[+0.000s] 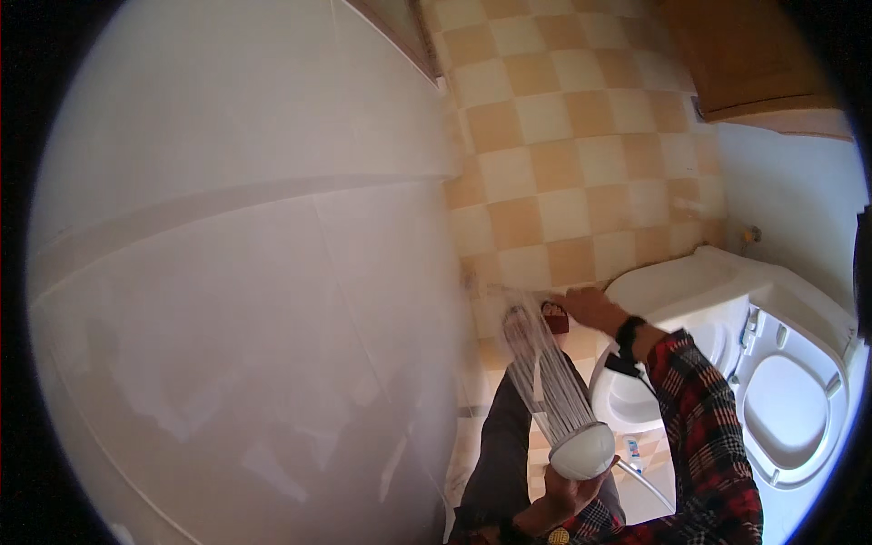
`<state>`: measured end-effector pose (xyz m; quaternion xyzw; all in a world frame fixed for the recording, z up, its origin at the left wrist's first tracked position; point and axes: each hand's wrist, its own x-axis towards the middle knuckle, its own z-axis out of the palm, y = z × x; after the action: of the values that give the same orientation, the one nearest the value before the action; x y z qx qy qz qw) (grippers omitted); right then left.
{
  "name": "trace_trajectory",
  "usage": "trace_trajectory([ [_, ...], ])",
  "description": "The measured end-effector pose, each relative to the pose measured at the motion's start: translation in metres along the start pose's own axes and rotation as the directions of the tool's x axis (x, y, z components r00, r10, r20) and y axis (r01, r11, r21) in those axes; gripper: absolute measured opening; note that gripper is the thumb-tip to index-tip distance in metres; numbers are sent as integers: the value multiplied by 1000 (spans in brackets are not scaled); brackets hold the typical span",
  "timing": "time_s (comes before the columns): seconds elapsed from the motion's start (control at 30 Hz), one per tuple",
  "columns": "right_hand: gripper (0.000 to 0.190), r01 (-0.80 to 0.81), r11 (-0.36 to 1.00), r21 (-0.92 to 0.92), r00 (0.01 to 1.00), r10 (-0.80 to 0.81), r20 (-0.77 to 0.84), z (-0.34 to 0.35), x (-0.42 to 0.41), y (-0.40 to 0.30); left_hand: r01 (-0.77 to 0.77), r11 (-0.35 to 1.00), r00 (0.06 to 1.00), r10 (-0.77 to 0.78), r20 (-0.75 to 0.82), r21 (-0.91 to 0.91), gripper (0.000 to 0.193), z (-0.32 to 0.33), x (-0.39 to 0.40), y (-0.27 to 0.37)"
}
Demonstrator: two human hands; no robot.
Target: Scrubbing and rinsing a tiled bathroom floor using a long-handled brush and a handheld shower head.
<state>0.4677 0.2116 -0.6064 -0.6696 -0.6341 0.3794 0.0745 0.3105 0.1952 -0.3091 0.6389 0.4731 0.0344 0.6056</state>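
A white handheld shower head (582, 451) is gripped in my left hand (569, 492), low in the view. Its water jets (548, 381) spray away from me, towards my feet and the floor beyond. A silvery shower hose (644, 485) runs from the handle side down to the right. My right hand (594, 312) reaches out beside the far end of the spray, its fingers pointing left. Blur and splashing hide whether it holds anything. A black band (628, 337) circles that wrist, and a dark object (622, 366) shows just below it.
Close on the right stands a white toilet (671, 293) with its seat and lid (787, 402) raised. A labelled bottle (633, 453) is beside its base. White tiled wall (238, 306) fills the left. Checkered floor tiles (565, 163) lead towards a wooden cabinet (756, 61).
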Motion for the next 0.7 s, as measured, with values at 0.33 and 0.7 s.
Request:
trace_trajectory([
  [0.33, 36, -407, 885, 225, 897, 434, -85, -44, 53, 87, 34, 990, 999, -31, 23, -135, 23, -10, 17, -27],
  [0.7, 40, -313, 934, 170, 942, 329, -71, -28, 109, 56, 83, 986, 996, -75, 56, -145, 20, -13, 25, -40],
])
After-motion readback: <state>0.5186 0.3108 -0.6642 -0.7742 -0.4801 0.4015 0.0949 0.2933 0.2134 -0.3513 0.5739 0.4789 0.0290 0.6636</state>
